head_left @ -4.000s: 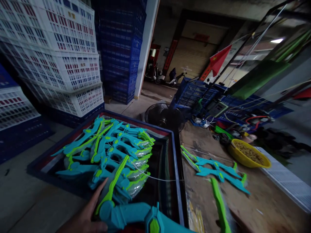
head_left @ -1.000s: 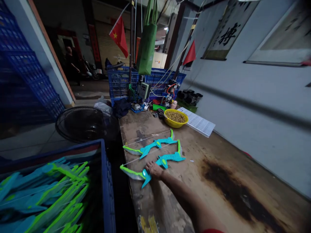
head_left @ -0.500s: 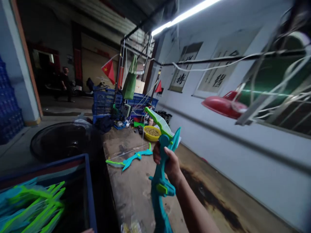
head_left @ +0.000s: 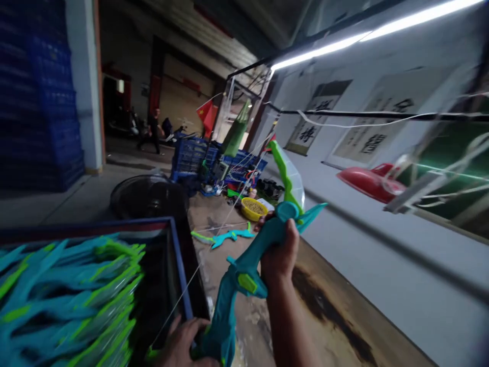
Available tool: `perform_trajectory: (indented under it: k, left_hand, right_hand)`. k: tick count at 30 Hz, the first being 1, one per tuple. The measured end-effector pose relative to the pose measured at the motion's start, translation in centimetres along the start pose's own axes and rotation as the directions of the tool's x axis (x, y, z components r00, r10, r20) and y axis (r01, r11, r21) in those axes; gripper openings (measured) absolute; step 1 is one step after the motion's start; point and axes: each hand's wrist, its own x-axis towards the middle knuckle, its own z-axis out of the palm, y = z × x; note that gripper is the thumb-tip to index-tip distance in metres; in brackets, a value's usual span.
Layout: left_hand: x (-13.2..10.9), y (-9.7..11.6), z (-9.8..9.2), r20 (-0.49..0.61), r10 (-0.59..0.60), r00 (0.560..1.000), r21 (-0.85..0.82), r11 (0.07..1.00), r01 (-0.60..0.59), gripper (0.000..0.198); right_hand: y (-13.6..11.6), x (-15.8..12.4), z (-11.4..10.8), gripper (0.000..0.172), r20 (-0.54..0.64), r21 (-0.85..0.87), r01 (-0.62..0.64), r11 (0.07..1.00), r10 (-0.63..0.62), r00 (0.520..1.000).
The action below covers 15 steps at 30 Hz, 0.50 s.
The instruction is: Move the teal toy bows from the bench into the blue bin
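Tube light (head_left: 367, 33) at my one o'clock, pale wall (head_left: 382, 255) with framed calligraphy (head_left: 378, 135), blue crates (head_left: 53, 102) (stacked) at ten o'clock.

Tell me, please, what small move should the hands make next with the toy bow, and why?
Probably draw the string back a little to test it. The right hand grips the toy bow at its middle, held up above the workbench, the left hand is at its lower limb, and the string runs taut between the tips.
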Motion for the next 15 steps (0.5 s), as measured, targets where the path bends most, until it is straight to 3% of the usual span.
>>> perform_trajectory:
  k: [4,11,15]
  left_hand:
    - [-3.3,0.3,-2.1,0.019,-0.048,0.999,-0.072,0.996,0.049,0.086]
    - [-6.4,-1.5,-9.0,-0.053,-0.104,0.993,-0.074,0.992,0.1,0.069]
    - [-8.4,-2.2,-11.3,-0.013,-0.077,0.997,-0.087,0.993,0.075,0.054]
  right_hand:
    - [0.0,0.3,1.2,0.036,-0.053,-0.037,-0.081,0.996,0.079,0.995]
    - [-0.1,0.6,0.3,0.037,-0.103,-0.119,-0.226,0.967,0.214,0.971]
    - [0.4,0.2,-0.5,0.039,-0.146,-0.202,-0.372,0.906,0.348,0.926]
